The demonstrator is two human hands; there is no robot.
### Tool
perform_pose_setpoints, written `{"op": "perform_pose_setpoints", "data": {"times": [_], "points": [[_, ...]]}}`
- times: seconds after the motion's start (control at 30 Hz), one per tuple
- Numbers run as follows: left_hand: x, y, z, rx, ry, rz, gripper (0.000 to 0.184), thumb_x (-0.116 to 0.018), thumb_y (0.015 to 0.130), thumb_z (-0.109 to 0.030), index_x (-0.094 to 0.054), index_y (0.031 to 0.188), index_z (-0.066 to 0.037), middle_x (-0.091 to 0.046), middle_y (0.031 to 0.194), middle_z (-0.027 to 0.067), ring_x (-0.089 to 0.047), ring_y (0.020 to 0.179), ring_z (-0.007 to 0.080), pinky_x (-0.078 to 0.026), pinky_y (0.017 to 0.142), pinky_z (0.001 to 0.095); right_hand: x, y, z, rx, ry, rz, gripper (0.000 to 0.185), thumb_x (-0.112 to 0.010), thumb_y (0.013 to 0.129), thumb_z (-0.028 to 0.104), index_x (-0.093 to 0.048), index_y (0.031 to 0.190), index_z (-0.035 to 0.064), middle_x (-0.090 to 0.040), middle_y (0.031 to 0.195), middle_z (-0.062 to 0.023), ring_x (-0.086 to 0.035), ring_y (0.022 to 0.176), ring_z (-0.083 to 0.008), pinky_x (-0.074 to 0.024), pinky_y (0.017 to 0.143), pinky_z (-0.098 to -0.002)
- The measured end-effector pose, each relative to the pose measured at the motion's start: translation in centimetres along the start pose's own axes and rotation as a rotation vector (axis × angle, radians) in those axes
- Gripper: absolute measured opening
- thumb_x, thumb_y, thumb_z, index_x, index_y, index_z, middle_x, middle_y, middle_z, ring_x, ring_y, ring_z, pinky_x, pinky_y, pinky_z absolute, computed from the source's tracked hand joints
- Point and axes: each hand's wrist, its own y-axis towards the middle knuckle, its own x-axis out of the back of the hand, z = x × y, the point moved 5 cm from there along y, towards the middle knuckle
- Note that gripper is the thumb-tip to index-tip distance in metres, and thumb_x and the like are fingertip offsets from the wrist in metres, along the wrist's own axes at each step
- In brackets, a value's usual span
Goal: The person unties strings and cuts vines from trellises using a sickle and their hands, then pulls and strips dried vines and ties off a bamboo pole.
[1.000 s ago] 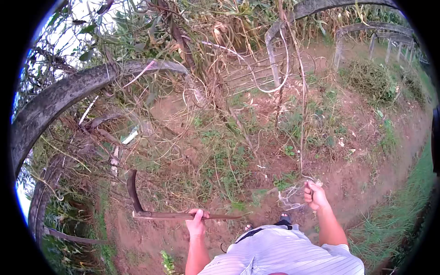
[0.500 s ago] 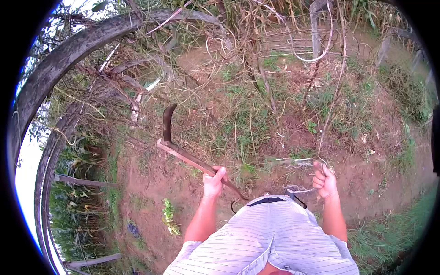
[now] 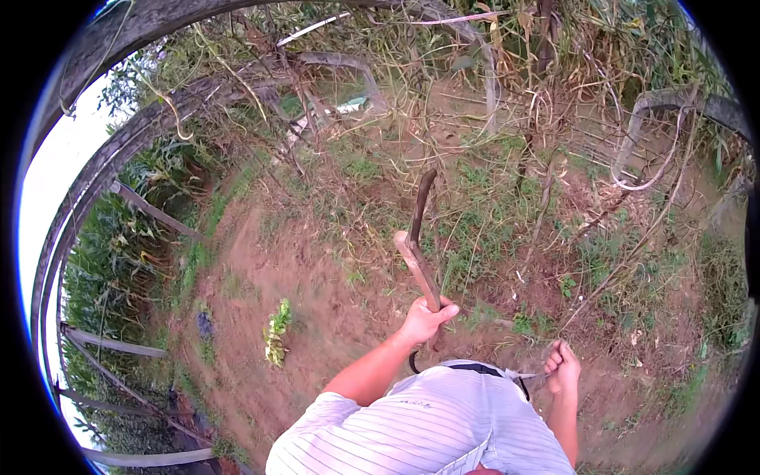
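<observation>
My left hand is wrapped round the wooden handle of a sickle-like tool, its thumb lying along the wood. The tool's dark curved end points up and away from me, over the weeds. To the right of my waist, my right hand is closed, with a long thin vine running up and right from its fingers. A pale strand stretches between that hand and my waist; whether the fingers hold it too, I cannot tell.
Tangled dry vines hang ahead over weedy soil. Grey curved frame posts arch along the left, before tall green crops. A leafy yellow-green plant stands on bare soil at left. A pale hose-like loop hangs at right.
The view has swung left, so the surroundings shift right. My left hand and the tool have come nearer my right hand, and the tool stands more upright. My right hand is lower, closer to my waist.
</observation>
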Motion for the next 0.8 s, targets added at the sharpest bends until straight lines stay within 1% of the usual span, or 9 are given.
{"op": "perform_pose_setpoints", "data": {"times": [0.13,0.2,0.27,0.33,0.47,0.63,0.7,0.73,0.8], "points": [[3.0,-1.4,0.9,0.008,-0.052,-0.130,0.020,-0.075,0.089,-0.021,-0.066,0.085,-0.003,-0.059,0.071,-0.0002,-0.054,0.065,0.0104,-0.045,0.059,0.0286,0.1,1.4,-0.9,-0.047,0.017,0.004,0.021,-0.049,0.097,0.028,-0.056,0.093,0.0085,-0.037,0.064,0.0048,-0.035,0.055,-0.0109,-0.0307,0.051,-0.0288],[4.8,-2.1,1.7,0.040,-0.070,-0.225,0.020,-0.075,0.089,-0.021,-0.066,0.087,-0.003,-0.060,0.070,0.0004,-0.055,0.063,0.0110,-0.046,0.059,0.0294,-0.1,1.8,-1.4,-0.129,0.127,-0.012,0.019,-0.050,0.094,0.027,-0.055,0.091,0.0085,-0.038,0.064,0.0041,-0.035,0.055,-0.0115,-0.0309,0.051,-0.0292],[5.9,-2.9,2.1,0.011,-0.078,-0.268,0.021,-0.075,0.089,-0.022,-0.065,0.088,-0.004,-0.061,0.070,0.0013,-0.057,0.063,0.0119,-0.046,0.059,0.0299,-1.1,2.0,-1.4,-0.131,0.102,0.002,0.019,-0.050,0.093,0.026,-0.054,0.089,0.0084,-0.039,0.065,0.0037,-0.035,0.054,-0.0107,-0.0300,0.048,-0.0273],[6.6,-3.5,2.2,0.048,-0.159,-0.309,0.022,-0.075,0.089,-0.024,-0.065,0.089,-0.004,-0.062,0.070,0.0021,-0.058,0.064,0.0126,-0.047,0.060,0.0304,-3.1,1.9,-1.3,-0.141,-0.071,0.039,0.020,-0.051,0.094,0.026,-0.055,0.087,0.0077,-0.040,0.065,0.0036,-0.035,0.052,-0.0093,-0.0271,0.043,-0.0241],[6.0,-3.1,1.0,0.039,-0.155,-0.273,0.024,-0.075,0.089,-0.026,-0.064,0.089,-0.005,-0.061,0.070,0.0025,-0.059,0.065,0.0138,-0.048,0.061,0.0310,-7.5,2.1,-2.2,-0.064,-0.369,0.058,0.019,-0.051,0.099,0.021,-0.060,0.094,0.0052,-0.048,0.067,0.0036,-0.038,0.049,-0.0056,-0.0259,0.040,-0.0219],[2.6,-1.0,-1.2,-0.053,-0.220,-0.083,0.028,-0.073,0.090,-0.031,-0.063,0.088,-0.005,-0.063,0.073,0.0033,-0.061,0.071,0.0149,-0.049,0.067,0.0326,-12.2,2.8,-5.4,-0.009,-0.491,0.235,0.016,-0.057,0.099,0.019,-0.064,0.099,0.0052,-0.058,0.074,0.0025,-0.038,0.050,-0.0027,-0.0279,0.042,-0.0211],[0.8,-0.7,-2.4,-0.071,-0.224,-0.001,0.032,-0.072,0.091,-0.034,-0.066,0.090,-0.003,-0.064,0.076,0.0041,-0.061,0.075,0.0152,-0.049,0.070,0.0320,-13.8,2.5,-6.2,0.106,-0.607,0.316,0.016,-0.062,0.096,0.017,-0.065,0.106,0.0048,-0.063,0.084,-0.0001,-0.050,0.059,-0.0049,-0.0392,0.049,-0.0209],[0.2,-0.3,-2.3,-0.069,-0.224,0.003,0.032,-0.072,0.091,-0.034,-0.066,0.090,-0.003,-0.064,0.076,0.0041,-0.061,0.075,0.0152,-0.049,0.070,0.0320,-14.1,2.2,-6.7,0.107,-0.607,0.312,0.016,-0.062,0.096,0.017,-0.065,0.106,0.0048,-0.063,0.084,-0.0001,-0.050,0.059,-0.0049,-0.0392,0.049,-0.0209],[-1.6,0.4,-2.3,-0.105,-0.164,0.138,0.036,-0.071,0.091,-0.038,-0.069,0.095,-0.002,-0.066,0.082,0.0050,-0.061,0.081,0.0153,-0.050,0.074,0.0326,-15.9,1.1,-6.3,0.414,-0.857,0.365,0.024,-0.069,0.091,0.015,-0.065,0.111,0.0033,-0.066,0.095,-0.0027,-0.062,0.074,-0.0104,-0.0509,0.064,-0.0259]]}}
